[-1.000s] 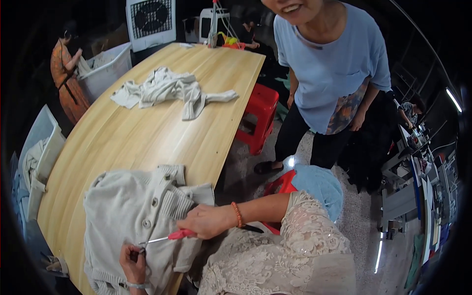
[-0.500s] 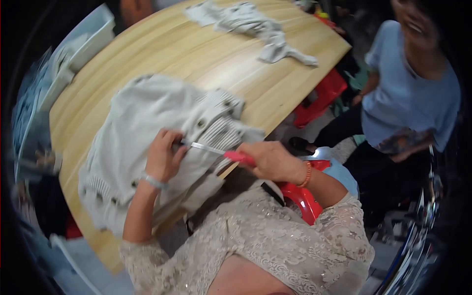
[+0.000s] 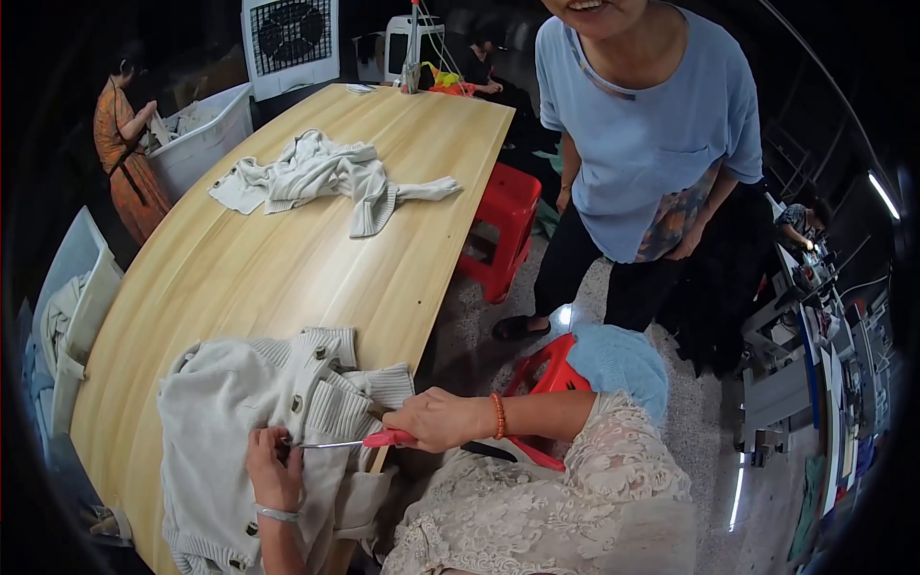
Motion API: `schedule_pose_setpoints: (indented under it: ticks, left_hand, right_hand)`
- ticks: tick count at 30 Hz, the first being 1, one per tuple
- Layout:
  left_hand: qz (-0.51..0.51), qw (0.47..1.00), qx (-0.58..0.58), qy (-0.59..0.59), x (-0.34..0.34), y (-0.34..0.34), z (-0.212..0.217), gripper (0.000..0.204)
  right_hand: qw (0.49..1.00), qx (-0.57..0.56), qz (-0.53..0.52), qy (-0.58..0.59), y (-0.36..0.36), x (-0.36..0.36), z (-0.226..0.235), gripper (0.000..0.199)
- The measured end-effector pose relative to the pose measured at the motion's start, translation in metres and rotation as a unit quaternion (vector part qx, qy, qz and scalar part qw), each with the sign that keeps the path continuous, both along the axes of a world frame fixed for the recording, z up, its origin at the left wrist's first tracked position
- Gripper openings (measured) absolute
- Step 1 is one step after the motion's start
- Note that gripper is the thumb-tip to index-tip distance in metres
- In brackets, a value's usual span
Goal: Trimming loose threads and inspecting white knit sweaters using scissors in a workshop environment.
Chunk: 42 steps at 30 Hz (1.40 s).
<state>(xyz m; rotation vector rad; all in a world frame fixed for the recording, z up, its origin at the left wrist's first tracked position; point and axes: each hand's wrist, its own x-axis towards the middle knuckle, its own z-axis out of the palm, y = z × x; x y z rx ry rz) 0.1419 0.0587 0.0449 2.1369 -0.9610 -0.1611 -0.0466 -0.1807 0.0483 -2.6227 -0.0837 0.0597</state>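
Note:
A light grey knitted cardigan [image 3: 216, 412] with dark buttons and ribbed edges lies bunched at the near end of the wooden table. My left hand [image 3: 274, 474] rests on it, thumb and fingers pinched together at the button band beside a dark button, which they partly cover. In my right hand [image 3: 436, 420] is a tool with a red handle [image 3: 388, 438] and a thin, straight metal shaft. The shaft points left, and its tip meets my left fingertips, so its end is hidden. Another button [image 3: 320, 352] shows farther up the band.
Farther along the table [image 3: 268, 249] lies another grey knit garment [image 3: 316, 177]. A person in a blue top [image 3: 661, 125] stands at the right, near a red stool [image 3: 503, 225]. Blue cloth [image 3: 618, 369] covers a stool by my elbow. White tubs [image 3: 206, 139] line the left.
My view has tilted up and shifted, showing more of the room. Both hands stay at the cardigan, the tool's tip still at my left fingers.

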Motion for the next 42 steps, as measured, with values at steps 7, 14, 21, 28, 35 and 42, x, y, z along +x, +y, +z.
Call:
schedule_pose_setpoints:
  ticks: [7, 14, 21, 28, 35, 42]
  left_hand:
    - [0.000, 1.000, 0.027, 0.004, 0.013, -0.007, -0.009, 0.022]
    - [-0.018, 0.994, -0.027, -0.100, 0.001, -0.038, 0.025, 0.018]
    - [-0.050, 0.992, 0.014, 0.115, 0.037, -0.055, -0.011, 0.027]
    - [-0.080, 0.996, -0.029, 0.037, 0.026, -0.064, 0.003, 0.014]
    - [-0.069, 0.996, -0.038, -0.034, 0.037, -0.121, 0.010, 0.031]
    - [-0.135, 0.986, 0.029, 0.089, 0.053, -0.144, -0.020, 0.028]
  right_hand:
    - [0.999, -0.030, -0.001, 0.022, -0.011, 0.003, 0.019, 0.026]
    - [0.999, 0.021, -0.030, -0.040, -0.016, -0.008, 0.027, 0.025]
    - [0.996, -0.050, -0.074, -0.001, -0.029, -0.009, 0.024, 0.027]
    - [0.996, -0.016, -0.043, 0.072, -0.041, -0.015, 0.033, 0.027]
    - [0.988, 0.007, -0.122, -0.092, -0.053, -0.010, 0.014, 0.023]
    - [0.989, -0.022, -0.141, 0.048, -0.067, -0.025, 0.023, 0.032]
